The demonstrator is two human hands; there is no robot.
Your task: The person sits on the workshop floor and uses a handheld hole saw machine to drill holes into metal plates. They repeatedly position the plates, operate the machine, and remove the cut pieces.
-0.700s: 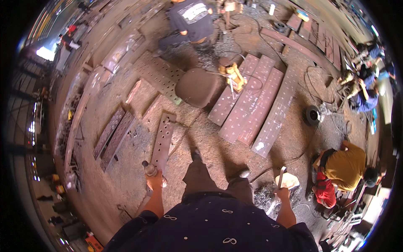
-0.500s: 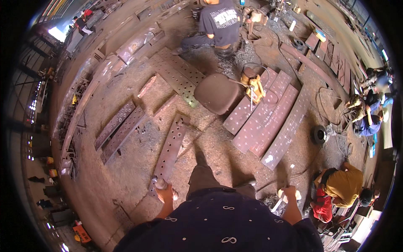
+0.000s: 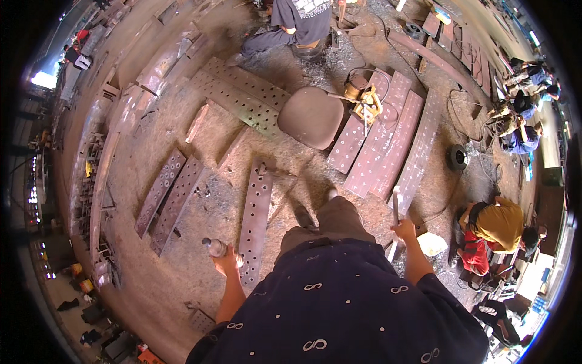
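Note:
My left hand (image 3: 225, 262) is closed around a small bottle (image 3: 214, 246) with a greyish cap, held tilted just left of a long steel plate (image 3: 253, 212) with rows of drilled holes. On the right, my right hand (image 3: 404, 230) grips a long, thin, pale strip (image 3: 395, 203) that sticks out beyond both sides of the fist; its exact kind is unclear. Close to that hand lies a pale, blocky piece (image 3: 431, 244). Ahead of me stands a stool with a brown rounded seat (image 3: 311, 117).
Two drilled plates (image 3: 176, 203) lie to the left. Marked reddish plates (image 3: 388, 142) lie right of the stool, with a yellow tool (image 3: 367, 108) on them. A person in a dark shirt (image 3: 306, 21) sits ahead; another in yellow (image 3: 498, 224) crouches at right. Cables cross the floor.
My view has shifted forward and turned a little. The bottle is now beside the drilled plate instead of over its near end. My right hand and the strip have moved forward.

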